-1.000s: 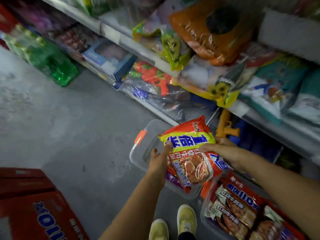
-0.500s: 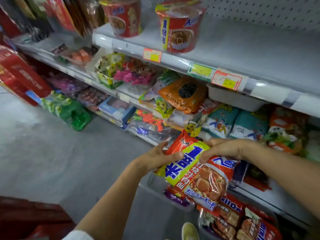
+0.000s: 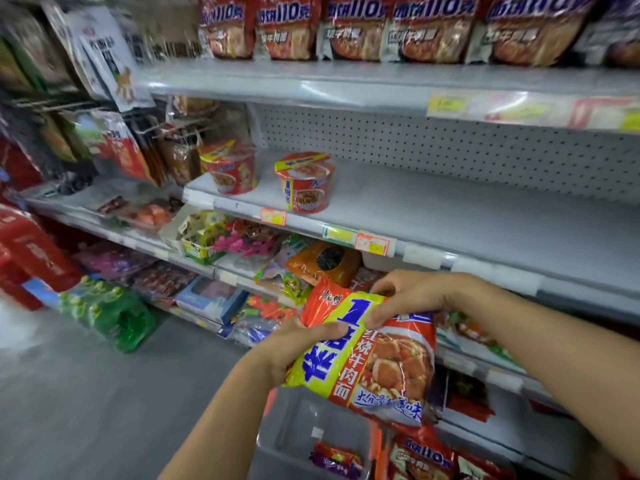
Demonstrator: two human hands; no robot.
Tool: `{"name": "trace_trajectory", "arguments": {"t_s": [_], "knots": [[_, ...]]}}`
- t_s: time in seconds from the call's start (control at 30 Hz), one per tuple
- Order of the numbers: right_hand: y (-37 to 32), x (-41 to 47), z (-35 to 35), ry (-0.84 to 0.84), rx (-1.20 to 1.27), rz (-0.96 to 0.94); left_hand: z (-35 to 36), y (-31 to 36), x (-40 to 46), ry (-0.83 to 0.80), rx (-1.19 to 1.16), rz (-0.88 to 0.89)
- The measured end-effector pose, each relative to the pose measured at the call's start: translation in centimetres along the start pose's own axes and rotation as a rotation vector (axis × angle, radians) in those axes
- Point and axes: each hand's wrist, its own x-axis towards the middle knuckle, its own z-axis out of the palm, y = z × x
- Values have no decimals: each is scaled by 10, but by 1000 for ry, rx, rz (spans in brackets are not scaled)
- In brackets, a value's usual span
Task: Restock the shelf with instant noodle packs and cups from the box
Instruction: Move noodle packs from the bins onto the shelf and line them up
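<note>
Left hand [image 3: 298,344] pinching the near left edge of the noodle multipack [image 3: 367,355], thumb on top, fingers curled beneath. Right hand [image 3: 412,296] gripping the far top edge. Pack held in the air, below the half-bare shelf [image 3: 485,220] holding two noodle cups [image 3: 304,181]. Slippery wrapper, edge-only grip: likely to sag or slip on the lift, or knock a cup. Clear box [image 3: 304,427] below cut off at the bottom; left side blurred.
</note>
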Motion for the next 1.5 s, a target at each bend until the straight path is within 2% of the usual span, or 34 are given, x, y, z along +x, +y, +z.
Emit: {"name": "trace_trajectory", "arguments": {"t_s": [0.1, 0.27, 0.33, 0.4, 0.47, 0.53, 0.67, 0.8, 0.9, 1.03, 1.13, 1.23, 1.4, 1.5], "knots": [[-4, -28, -7, 263, -71, -93, 10, 11, -10, 43, -76, 32], [12, -77, -17, 973, 215, -254, 37, 40, -17, 129, -179, 167], [25, -93, -20, 1112, 337, -236, 51, 53, -20, 135, -226, 203], [34, -106, -20, 1056, 458, -206, 66, 67, -21, 129, -259, 237], [39, -118, -21, 976, 480, -192, 83, 79, -23, 113, -260, 269], [45, -128, -24, 966, 518, -211, 100, 89, -23, 105, -249, 297], [63, -152, -41, 1116, 542, -165, 138, 106, -23, 87, -223, 331], [91, -184, -54, 1253, 434, -110, 195, 120, -20, 33, -225, 336], [129, -227, -72, 1313, 438, -156, 252, 133, -17, -30, -217, 329], [178, -285, -99, 1341, 575, -234, 322, 153, -14, -101, -196, 344], [198, -322, -110, 1318, 744, -291, 367, 166, -19, -147, -176, 370], [211, -356, -120, 1266, 796, -318, 399, 179, -26, -139, -164, 414], [229, -399, -142, 1087, 663, -207, 437, 203, -39, -112, -144, 491], [230, -411, -155, 1017, 623, -218, 451, 218, -44, -103, -99, 548]]}}
